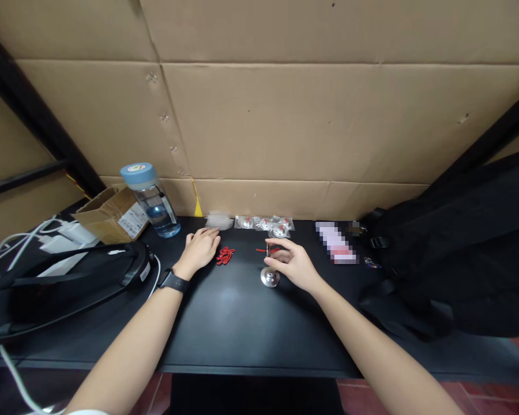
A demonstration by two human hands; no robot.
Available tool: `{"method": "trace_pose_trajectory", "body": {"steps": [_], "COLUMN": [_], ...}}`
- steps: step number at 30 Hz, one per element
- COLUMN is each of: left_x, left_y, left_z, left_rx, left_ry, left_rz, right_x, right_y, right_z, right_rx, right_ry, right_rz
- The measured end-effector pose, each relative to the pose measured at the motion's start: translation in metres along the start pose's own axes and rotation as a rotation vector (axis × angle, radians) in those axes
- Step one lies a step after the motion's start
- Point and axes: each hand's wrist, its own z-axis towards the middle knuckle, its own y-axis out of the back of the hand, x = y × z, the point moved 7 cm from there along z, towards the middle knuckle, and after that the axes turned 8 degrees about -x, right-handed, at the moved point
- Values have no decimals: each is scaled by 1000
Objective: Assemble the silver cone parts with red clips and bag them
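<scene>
My right hand [292, 262] pinches a shiny metal disc [267, 249] between thumb and fingertips, its edge turned toward me. A thin red cord [260, 250] shows beside that disc. Just below the hand, a second round metal disc [270, 277] with a raised centre lies flat on the black table. My left hand [200, 249] rests on the table, fingers stretched forward and holding nothing visible. Its fingertips are close to a stack of clear plastic bags [218, 221]; whether they touch is unclear. Right of it lies a small pile of red cords [225, 255].
Several bagged metal discs [263, 223] with red cord lie along the cardboard wall [285, 127]. A water bottle [155, 202], an open carton [108, 216], white chargers [69, 239] and a black case [69, 282] stand left. Right are a blurred pink item [336, 242], keys [372, 263] and a black backpack [454, 248].
</scene>
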Motion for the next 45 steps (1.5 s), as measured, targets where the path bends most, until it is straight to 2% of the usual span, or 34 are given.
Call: {"method": "trace_pose_trajectory", "body": {"steps": [6,11,14,16,21,26,31,36,41,45], "left_x": [-7,-13,-26,-41,-99,-128,-139,-138,-131,-130], "left_y": [25,47,50,46,24,9,4,-7,-11,-11], "left_z": [0,0,-3,-6,-16,-15,-9,-8,-14,-21], "left_rx": [-179,-474,-566,-537,-289,-155,-39,112,66,57], "left_ry": [-61,-132,-169,-200,-359,-388,-501,-531,-504,-488], "left_rz": [7,-80,-197,-279,-283,-300,-305,-305,-236,-206], "right_x": [5,12,17,20,25,22,14,11,16,13], "right_y": [1,9,16,22,33,37,37,41,36,28], "right_z": [0,3,6,7,11,15,17,18,15,13], "right_rx": [10,-44,-101,-134,-165,-172,-148,-139,-44,53], "right_ry": [21,79,114,136,169,204,209,227,324,335], "right_rz": [-24,-12,10,14,-29,-132,-190,-309,-532,-672]}}
